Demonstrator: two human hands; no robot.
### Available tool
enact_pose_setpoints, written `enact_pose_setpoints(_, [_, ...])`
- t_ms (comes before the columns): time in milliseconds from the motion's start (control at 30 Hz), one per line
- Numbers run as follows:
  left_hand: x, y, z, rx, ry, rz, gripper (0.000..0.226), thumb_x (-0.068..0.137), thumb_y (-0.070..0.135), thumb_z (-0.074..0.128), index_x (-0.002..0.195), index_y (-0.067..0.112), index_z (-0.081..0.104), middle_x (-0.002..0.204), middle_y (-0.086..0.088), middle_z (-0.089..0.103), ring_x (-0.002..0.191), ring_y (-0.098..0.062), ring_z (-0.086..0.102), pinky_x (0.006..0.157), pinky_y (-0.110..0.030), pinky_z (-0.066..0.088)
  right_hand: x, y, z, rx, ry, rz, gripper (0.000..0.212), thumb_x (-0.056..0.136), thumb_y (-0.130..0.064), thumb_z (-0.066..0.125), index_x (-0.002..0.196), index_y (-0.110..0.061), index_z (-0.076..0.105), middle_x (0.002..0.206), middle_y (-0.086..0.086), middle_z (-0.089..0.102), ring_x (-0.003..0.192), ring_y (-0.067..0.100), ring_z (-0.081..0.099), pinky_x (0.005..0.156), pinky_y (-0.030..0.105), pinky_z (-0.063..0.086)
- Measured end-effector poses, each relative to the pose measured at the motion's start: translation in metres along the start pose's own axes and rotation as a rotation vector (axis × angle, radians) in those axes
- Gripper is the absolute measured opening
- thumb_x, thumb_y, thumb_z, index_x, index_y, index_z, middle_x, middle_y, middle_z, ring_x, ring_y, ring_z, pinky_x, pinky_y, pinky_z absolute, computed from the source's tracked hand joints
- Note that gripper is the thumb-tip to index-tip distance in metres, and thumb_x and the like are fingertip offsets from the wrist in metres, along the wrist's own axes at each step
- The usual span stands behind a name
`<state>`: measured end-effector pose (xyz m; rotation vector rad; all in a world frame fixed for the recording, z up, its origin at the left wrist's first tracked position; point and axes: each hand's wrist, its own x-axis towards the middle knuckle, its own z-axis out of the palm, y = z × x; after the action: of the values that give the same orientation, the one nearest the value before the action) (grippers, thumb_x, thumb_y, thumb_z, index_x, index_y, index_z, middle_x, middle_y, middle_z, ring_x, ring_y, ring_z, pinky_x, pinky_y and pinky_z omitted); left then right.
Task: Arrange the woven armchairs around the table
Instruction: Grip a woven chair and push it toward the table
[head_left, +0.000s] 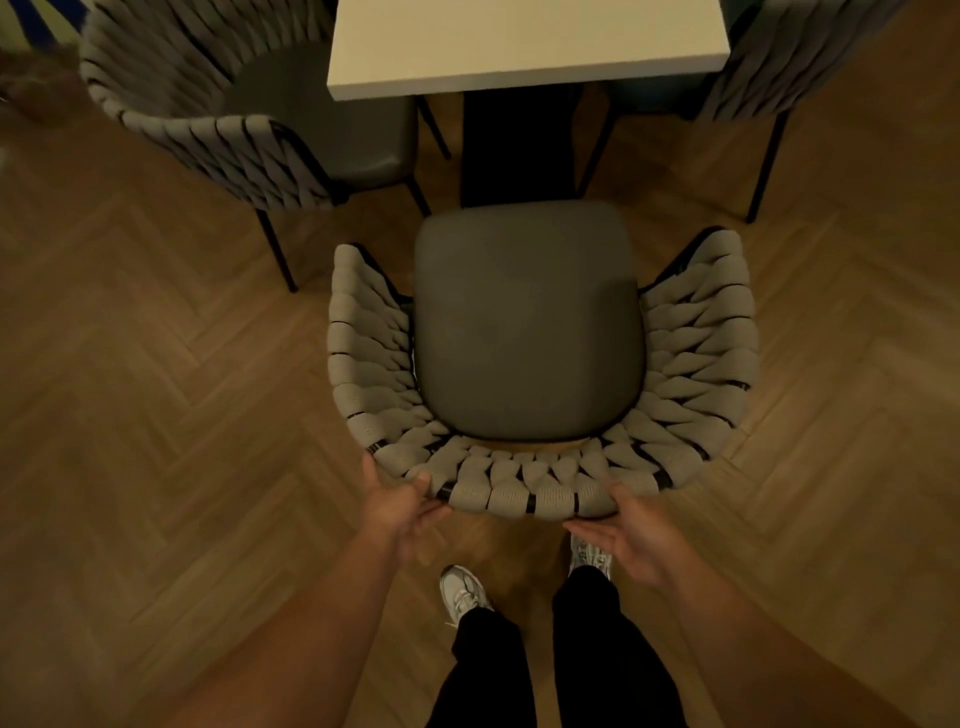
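Note:
A woven armchair (540, 483) with a grey seat cushion (524, 322) stands right in front of me, its open side facing the white table (524, 47). My left hand (400, 506) is at the left of the backrest rim, thumb resting on the weave and fingers stretched out below it. At the right of the rim is my right hand (639, 535), thumb against the weave and fingers spread underneath. Neither hand is closed around the rim. A second woven armchair (208, 135) sits at the table's left side. A third (789, 57) is at the right, partly cut off.
The floor (130, 364) is herringbone wood, open on both sides of the near chair. The table's dark pedestal (519, 150) stands just beyond the seat's front edge. My feet in white shoes (462, 592) are directly behind the chair.

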<state>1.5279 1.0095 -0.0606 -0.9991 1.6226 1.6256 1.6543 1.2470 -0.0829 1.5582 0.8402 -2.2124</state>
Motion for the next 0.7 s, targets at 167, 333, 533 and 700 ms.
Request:
enact_pose_setpoints(167, [0.015, 0.012, 0.012, -0.007, 0.029, 0.020, 0.091, 0.099, -0.006, 0.053, 0.158, 0.045, 0.008, 0.139, -0.016, 0.056, 0.102, -0.036, 0.070, 0.089, -0.057, 0.057, 0.011, -0.017, 0.010, 0.013, 0.010, -0.029, 0.046, 0.107, -0.026, 0.042, 0.151, -0.013, 0.038, 0.136, 0.026, 0.057, 0.110, 0.041, 0.066, 0.070, 0.042, 0.063])
enact_pose_setpoints(333, [0.023, 0.029, 0.027, 0.010, 0.019, 0.023, 0.089, 0.099, -0.007, 0.052, 0.157, 0.046, 0.011, 0.143, -0.018, 0.055, 0.096, -0.035, 0.071, 0.071, -0.049, 0.062, 0.018, -0.038, 0.017, 0.034, 0.016, -0.038, 0.045, 0.108, -0.024, 0.041, 0.150, -0.010, 0.038, 0.139, 0.025, 0.055, 0.110, 0.043, 0.065, 0.069, 0.043, 0.064])
enact_pose_setpoints(533, [0.039, 0.048, 0.040, 0.031, -0.010, 0.031, 0.088, 0.099, -0.007, 0.051, 0.156, 0.046, 0.011, 0.145, -0.017, 0.053, 0.098, -0.035, 0.072, 0.078, -0.053, 0.062, 0.024, -0.064, 0.028, 0.050, 0.008, -0.031, 0.044, 0.108, -0.024, 0.041, 0.149, -0.010, 0.039, 0.139, 0.026, 0.055, 0.110, 0.042, 0.066, 0.074, 0.045, 0.064])
enact_pose_setpoints(700, [0.043, 0.055, 0.051, 0.056, -0.004, 0.040, 0.084, 0.098, -0.009, 0.051, 0.155, 0.043, 0.018, 0.146, -0.017, 0.050, 0.097, -0.037, 0.072, 0.072, -0.054, 0.063, 0.026, -0.076, 0.029, 0.053, 0.008, -0.028, 0.045, 0.107, -0.023, 0.043, 0.149, -0.009, 0.037, 0.139, 0.027, 0.054, 0.110, 0.043, 0.066, 0.069, 0.044, 0.065])
